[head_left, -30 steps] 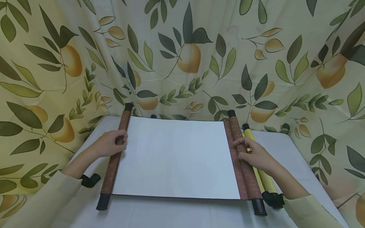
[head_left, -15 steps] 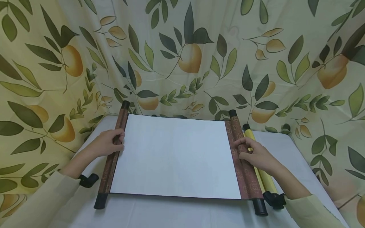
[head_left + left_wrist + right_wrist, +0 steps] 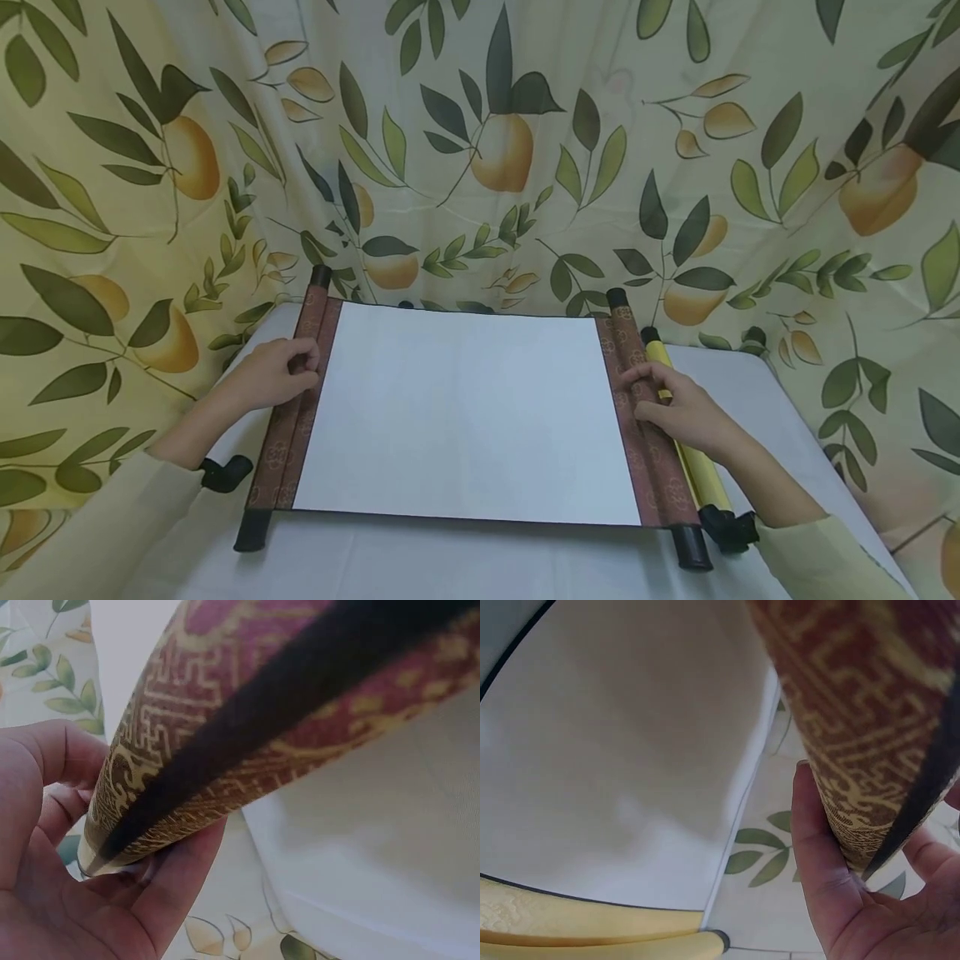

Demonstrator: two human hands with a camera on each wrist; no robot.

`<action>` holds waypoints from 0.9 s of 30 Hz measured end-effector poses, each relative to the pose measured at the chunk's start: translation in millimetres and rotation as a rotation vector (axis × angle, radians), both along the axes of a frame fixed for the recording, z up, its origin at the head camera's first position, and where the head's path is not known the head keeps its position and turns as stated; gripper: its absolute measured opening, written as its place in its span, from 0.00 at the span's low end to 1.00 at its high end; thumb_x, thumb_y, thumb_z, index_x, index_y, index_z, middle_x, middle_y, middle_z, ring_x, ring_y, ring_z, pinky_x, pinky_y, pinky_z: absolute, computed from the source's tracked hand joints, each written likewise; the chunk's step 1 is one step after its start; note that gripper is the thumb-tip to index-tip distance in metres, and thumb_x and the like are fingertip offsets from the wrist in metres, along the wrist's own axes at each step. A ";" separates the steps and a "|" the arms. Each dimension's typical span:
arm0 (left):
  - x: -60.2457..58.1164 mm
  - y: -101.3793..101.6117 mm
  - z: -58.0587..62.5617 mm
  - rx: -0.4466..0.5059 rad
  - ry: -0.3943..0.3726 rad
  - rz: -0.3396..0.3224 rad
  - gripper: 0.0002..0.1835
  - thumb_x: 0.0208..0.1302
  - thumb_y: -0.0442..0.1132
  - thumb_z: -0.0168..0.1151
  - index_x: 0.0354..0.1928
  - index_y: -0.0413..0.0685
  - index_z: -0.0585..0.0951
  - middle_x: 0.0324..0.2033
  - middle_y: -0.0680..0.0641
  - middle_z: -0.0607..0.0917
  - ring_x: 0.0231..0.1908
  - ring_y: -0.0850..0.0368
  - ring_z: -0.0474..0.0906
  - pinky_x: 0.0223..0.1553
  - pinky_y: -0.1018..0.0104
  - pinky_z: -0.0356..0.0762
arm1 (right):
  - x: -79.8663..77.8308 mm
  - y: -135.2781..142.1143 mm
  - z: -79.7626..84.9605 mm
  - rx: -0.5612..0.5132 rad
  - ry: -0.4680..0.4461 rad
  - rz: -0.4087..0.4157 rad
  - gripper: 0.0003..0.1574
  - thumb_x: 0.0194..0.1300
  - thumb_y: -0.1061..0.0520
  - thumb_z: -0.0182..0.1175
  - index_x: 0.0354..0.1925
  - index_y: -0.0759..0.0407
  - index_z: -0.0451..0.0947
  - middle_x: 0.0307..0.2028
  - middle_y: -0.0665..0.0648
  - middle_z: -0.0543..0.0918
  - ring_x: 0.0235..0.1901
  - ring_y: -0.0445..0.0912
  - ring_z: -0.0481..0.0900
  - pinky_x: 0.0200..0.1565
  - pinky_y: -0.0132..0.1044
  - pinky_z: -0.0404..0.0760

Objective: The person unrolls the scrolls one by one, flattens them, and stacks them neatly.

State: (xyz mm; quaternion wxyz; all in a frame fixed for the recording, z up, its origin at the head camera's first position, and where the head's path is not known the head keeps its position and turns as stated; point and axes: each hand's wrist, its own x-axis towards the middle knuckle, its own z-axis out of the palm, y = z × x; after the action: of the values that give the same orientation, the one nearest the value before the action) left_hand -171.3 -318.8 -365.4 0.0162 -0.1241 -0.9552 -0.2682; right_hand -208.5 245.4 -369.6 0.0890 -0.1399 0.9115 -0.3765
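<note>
A scroll with a blank white sheet [image 3: 472,408] lies spread across the table. Reddish-brown patterned brocade borders it, and both rollers have black end knobs. My left hand [image 3: 273,375] holds the left roller [image 3: 262,467] around its middle; in the left wrist view the fingers curl round the patterned roll [image 3: 187,712]. On the other side my right hand [image 3: 682,408] grips the right roller [image 3: 667,475], thumb and fingers on either side of it. Close up, the right wrist view has the same brocade [image 3: 862,727] between the fingers.
A yellow roll [image 3: 703,479] with a black knob lies just right of the right roller, partly behind my hand. The white-covered table [image 3: 450,562] backs onto a fruit-patterned curtain [image 3: 480,242]. Black camera straps [image 3: 225,475] sit at both wrists.
My left hand has moved left with the left roller, and a brocade strip now shows between that roller and the white sheet. The right hand has stayed nearly in place.
</note>
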 end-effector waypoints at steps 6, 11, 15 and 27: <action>-2.2 -3.4 -4.6 -0.014 0.001 0.001 0.14 0.56 0.31 0.69 0.30 0.49 0.71 0.23 0.51 0.72 0.28 0.55 0.68 0.27 0.63 0.65 | -0.7 -0.3 -1.0 -0.004 0.000 -0.001 0.25 0.62 0.62 0.58 0.58 0.56 0.72 0.58 0.66 0.71 0.43 0.56 0.72 0.33 0.42 0.76; -1.8 -7.6 -5.2 -0.027 0.017 0.001 0.14 0.54 0.28 0.67 0.31 0.49 0.70 0.23 0.51 0.70 0.28 0.55 0.67 0.27 0.63 0.65 | -0.8 0.1 -0.7 0.012 -0.009 -0.005 0.25 0.63 0.62 0.59 0.59 0.56 0.72 0.57 0.66 0.72 0.43 0.56 0.72 0.33 0.41 0.76; -2.5 -10.9 -6.7 -0.037 0.007 0.012 0.14 0.56 0.29 0.67 0.31 0.49 0.70 0.22 0.51 0.70 0.27 0.55 0.68 0.26 0.63 0.65 | 0.0 1.2 -1.7 0.029 -0.011 -0.010 0.24 0.63 0.62 0.58 0.58 0.55 0.72 0.51 0.65 0.73 0.42 0.56 0.72 0.33 0.41 0.76; -8.2 -14.6 -19.5 -0.045 -0.111 -0.007 0.13 0.56 0.32 0.68 0.33 0.48 0.71 0.24 0.51 0.71 0.26 0.56 0.68 0.26 0.63 0.65 | 0.5 1.1 -16.8 0.027 -0.064 0.012 0.25 0.62 0.62 0.59 0.58 0.57 0.72 0.44 0.64 0.71 0.37 0.53 0.70 0.30 0.41 0.74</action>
State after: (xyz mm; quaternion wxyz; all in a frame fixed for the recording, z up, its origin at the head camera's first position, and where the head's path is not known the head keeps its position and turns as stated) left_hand -179.4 -333.5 -384.9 -0.0408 -0.1128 -0.9599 -0.2532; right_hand -207.9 246.5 -386.3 0.1224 -0.1322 0.9122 -0.3680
